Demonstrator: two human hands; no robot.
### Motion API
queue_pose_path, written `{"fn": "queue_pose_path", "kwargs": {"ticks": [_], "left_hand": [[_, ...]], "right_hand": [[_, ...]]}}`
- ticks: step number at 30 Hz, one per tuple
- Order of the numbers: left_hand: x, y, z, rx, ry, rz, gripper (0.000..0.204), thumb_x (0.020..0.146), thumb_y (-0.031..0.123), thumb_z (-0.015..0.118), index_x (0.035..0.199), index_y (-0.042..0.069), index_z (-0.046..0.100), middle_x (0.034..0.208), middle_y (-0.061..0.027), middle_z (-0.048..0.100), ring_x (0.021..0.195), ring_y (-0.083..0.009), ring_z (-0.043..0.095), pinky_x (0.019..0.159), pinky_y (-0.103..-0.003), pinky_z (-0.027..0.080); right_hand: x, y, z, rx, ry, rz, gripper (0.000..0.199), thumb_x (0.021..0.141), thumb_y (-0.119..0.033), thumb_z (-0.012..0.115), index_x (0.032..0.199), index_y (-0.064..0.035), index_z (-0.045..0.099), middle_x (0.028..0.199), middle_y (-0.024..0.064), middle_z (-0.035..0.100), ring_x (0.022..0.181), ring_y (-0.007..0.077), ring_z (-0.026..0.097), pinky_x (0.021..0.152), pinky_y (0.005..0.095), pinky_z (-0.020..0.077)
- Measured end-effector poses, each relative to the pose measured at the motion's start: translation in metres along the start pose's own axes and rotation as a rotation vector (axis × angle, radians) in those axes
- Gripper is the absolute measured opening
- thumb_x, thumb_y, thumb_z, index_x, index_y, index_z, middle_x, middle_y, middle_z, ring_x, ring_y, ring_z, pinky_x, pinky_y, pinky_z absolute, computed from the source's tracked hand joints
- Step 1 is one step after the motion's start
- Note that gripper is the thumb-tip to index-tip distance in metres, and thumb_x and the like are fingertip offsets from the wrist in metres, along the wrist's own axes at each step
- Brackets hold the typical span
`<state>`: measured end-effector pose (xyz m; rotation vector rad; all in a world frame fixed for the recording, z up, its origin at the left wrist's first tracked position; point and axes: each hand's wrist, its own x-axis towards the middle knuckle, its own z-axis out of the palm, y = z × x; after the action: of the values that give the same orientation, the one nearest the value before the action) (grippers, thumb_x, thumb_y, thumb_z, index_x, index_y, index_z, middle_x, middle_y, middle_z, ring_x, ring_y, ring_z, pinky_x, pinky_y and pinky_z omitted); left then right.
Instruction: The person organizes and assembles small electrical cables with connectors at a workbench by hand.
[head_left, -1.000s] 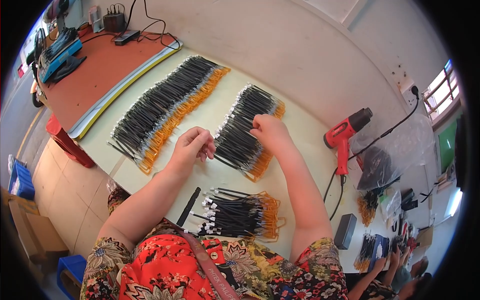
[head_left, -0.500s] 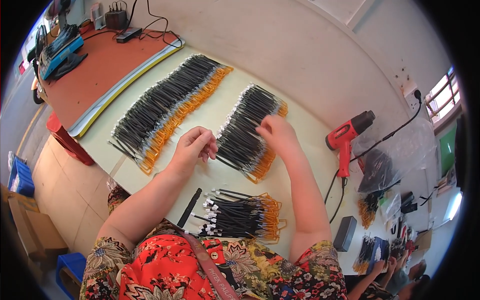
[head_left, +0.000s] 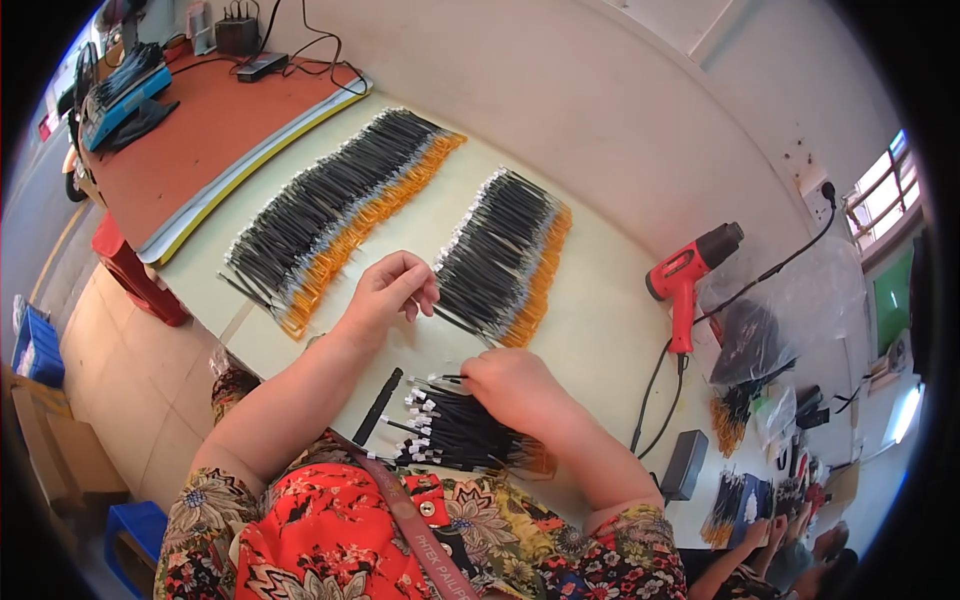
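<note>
My right hand (head_left: 508,385) is over the near bundle of black-sleeved cables (head_left: 455,430), which have white connectors at the left and orange wire ends at the right. Its fingers are closed at the bundle's far edge, pinching a black-sleeved cable (head_left: 452,377); the fingertips are partly hidden. My left hand (head_left: 392,292) hovers between two long rows, its fingers curled together; anything inside them is hidden. Left of it lies the longer row of cables (head_left: 335,205), orange ends to the right. Just right of it is the shorter row of cables (head_left: 495,250).
A red heat gun (head_left: 690,275) with a black cord stands at the table's right. A dark strip (head_left: 379,405) lies beside the near bundle. At the far left, a red-brown board (head_left: 215,130) carries a blue tray (head_left: 125,105). Another person's hands (head_left: 765,535) work at lower right.
My right hand has moved from the shorter row toward me, down to the near bundle's far edge. My left hand has barely moved. The shorter row looks straighter along its orange side.
</note>
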<state>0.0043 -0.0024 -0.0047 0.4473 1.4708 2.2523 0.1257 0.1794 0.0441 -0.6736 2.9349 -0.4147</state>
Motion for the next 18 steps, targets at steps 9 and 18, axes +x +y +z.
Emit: {"fn": "queue_pose_path", "kwargs": {"ticks": [9,18], "left_hand": [[-0.002,0.002,0.006,0.034,-0.294,0.018,0.024,0.090,0.017,0.058,0.112,0.005,0.057,0.094,-0.0056,0.064,0.080,-0.0105,0.060,0.059,-0.021,0.045],[-0.003,0.006,0.006,-0.015,-0.102,-0.061,0.013,0.090,0.018,0.060,0.094,0.006,0.057,0.084,-0.0054,0.064,0.069,-0.0099,0.060,0.055,-0.021,0.043]], "right_hand": [[0.009,0.009,-0.039,0.226,0.335,0.152,0.015,0.084,-0.020,0.061,0.086,-0.0048,0.060,0.073,0.0121,0.062,0.068,0.0309,0.060,0.059,0.0389,0.0468],[0.019,0.014,-0.036,0.389,0.250,0.222,0.017,0.083,-0.015,0.065,0.092,-0.0009,0.062,0.071,0.0108,0.062,0.060,0.0156,0.057,0.058,0.0271,0.0448]]}}
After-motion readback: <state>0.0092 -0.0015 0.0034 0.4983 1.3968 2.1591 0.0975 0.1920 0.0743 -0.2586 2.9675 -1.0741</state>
